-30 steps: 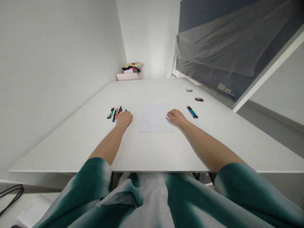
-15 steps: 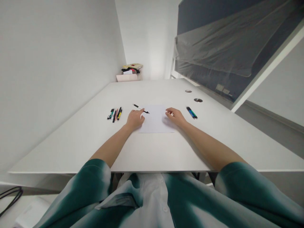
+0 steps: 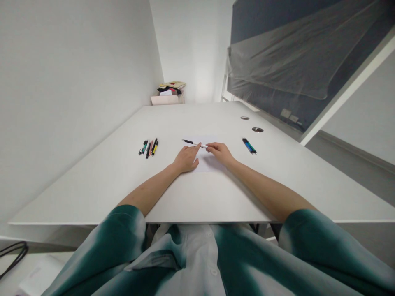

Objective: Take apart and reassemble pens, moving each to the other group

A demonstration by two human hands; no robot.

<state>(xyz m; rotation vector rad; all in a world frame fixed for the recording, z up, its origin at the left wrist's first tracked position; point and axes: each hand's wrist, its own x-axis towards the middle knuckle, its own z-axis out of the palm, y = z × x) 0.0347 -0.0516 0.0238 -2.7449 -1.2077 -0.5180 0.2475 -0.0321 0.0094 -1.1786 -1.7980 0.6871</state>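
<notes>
left fingers (image 3: 196, 148) and right fingers (image 3: 213, 145) both grip a black-and-white pen (image 3: 188, 142), any lettering too small to read.

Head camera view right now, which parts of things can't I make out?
In the head view:
Black-and-white pen: its right end, hidden by the right hand.
White paper sheet: its lower-left part, covered by the left hand.
Group of pens at left: any lettering, too small to read.
Black cable: where it leads, cut off by the left edge.
</notes>
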